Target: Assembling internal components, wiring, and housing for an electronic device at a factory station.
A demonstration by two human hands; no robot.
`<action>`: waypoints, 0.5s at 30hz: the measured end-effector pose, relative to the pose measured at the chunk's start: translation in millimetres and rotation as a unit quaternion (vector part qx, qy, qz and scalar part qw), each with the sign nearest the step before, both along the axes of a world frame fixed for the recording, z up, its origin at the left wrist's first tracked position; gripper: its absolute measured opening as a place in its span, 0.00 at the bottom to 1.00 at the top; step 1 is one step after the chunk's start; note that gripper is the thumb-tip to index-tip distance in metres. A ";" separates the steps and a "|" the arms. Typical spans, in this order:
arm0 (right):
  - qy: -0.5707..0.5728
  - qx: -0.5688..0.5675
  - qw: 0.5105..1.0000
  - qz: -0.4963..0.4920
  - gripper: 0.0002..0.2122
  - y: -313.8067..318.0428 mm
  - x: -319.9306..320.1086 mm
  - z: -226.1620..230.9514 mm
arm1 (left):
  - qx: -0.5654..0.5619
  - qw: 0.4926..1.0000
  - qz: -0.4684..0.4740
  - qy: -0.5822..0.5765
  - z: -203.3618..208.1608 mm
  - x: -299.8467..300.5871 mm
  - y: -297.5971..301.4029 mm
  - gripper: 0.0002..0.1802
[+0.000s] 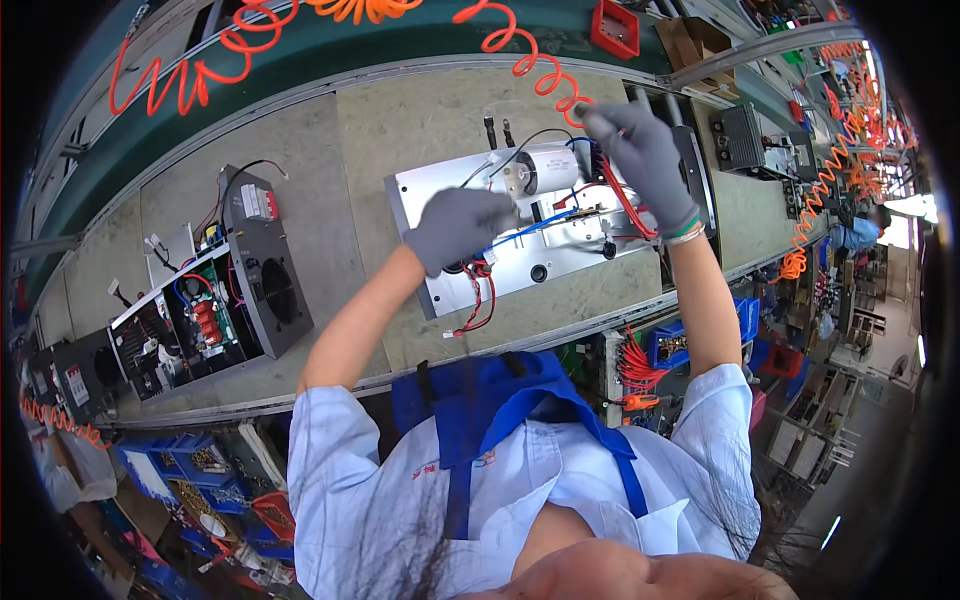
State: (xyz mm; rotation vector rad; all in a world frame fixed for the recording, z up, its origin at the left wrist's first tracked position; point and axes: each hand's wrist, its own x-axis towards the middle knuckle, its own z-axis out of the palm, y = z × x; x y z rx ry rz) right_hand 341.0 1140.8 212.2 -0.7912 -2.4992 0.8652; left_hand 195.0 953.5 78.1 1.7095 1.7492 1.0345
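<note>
A silver metal chassis plate [580,245] lies on the bench in front of me, fitted with a pale cylindrical part [552,172]. Blue wires [530,232] cross its middle, and red wires [622,200] stand up at its right. Over the plate's left part, my gloved left hand [462,225] has its fingers drawn together by the blue wires; whatever they hold is hidden. My gloved right hand [648,160] is raised above the far right of the plate. Its fingertips are pinched and slightly blurred beside the coiled orange hose [540,75], and I cannot make out what is in them.
An open grey machine housing [200,310] with boards and a fan stands to the left. Another grey unit [738,138] sits farther right on the bench [345,200]. A red bin [614,30] is at the back; blue parts bins [668,345] hang below the front edge.
</note>
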 end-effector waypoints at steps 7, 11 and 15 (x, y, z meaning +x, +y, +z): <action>-0.076 -0.049 0.993 0.081 0.13 -6.1 -14.5 -2.2 | -0.010 0.970 0.125 -0.210 -6.6 1.1 -1.6 0.12; -0.190 0.015 0.974 0.122 0.11 -27.9 -18.7 -3.7 | 0.041 0.917 0.108 -0.381 12.9 -0.3 6.6 0.18; -0.204 0.070 0.965 0.151 0.09 -25.9 -17.8 -11.6 | 0.051 0.906 0.072 -0.414 17.1 -0.1 10.2 0.20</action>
